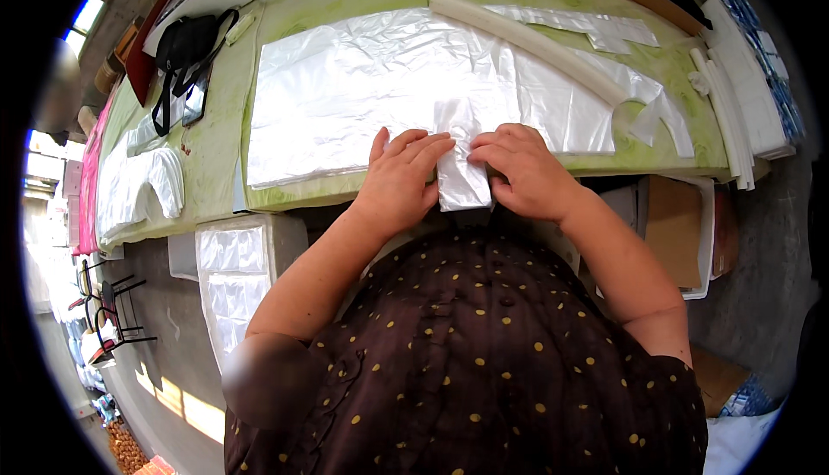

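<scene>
Both hands flat on the folded bag strip [462, 177] at the table's near edge, 6 o'clock of the bag stack [371, 95]. Left hand [399, 177] presses the strip's left side, fingers spread and pointing to 1 o'clock. Right hand [521, 168] presses its right side, fingers curled toward 9 o'clock. Neither is clamped on it: palms down, fingertips nearly meeting over the strip. Looks like they're pinning the fold flat, one hand per side so the slick film can't spring open.

The strip hangs slightly over the table [216, 129] edge, its top end joined to the stack, probably the handle part of the bags. The stack lies flat and square to the edge, within easy reach.

A white roll [535, 43] lies diagonally on the stack, running from 12 toward 3 o'clock; likely doubles as a weight. Cut-out scraps [604, 30] sit past it at 1 o'clock. More bags [142, 181] at 9 o'clock, black pouch [186, 43] at 10 o'clock. A box of bags [233, 276] stands on the floor at 8 o'clock. Flat white stacks [743, 86] at 3 o'clock.

Hard to tell:
- how many layers are in the strip
- whether the thumbs tuck under it; the palms hide them
- items along the far edge at 12 o'clock, cut off by the frame
- cardboard [673, 229] under the table at 4 o'clock, partly behind the right forearm
</scene>
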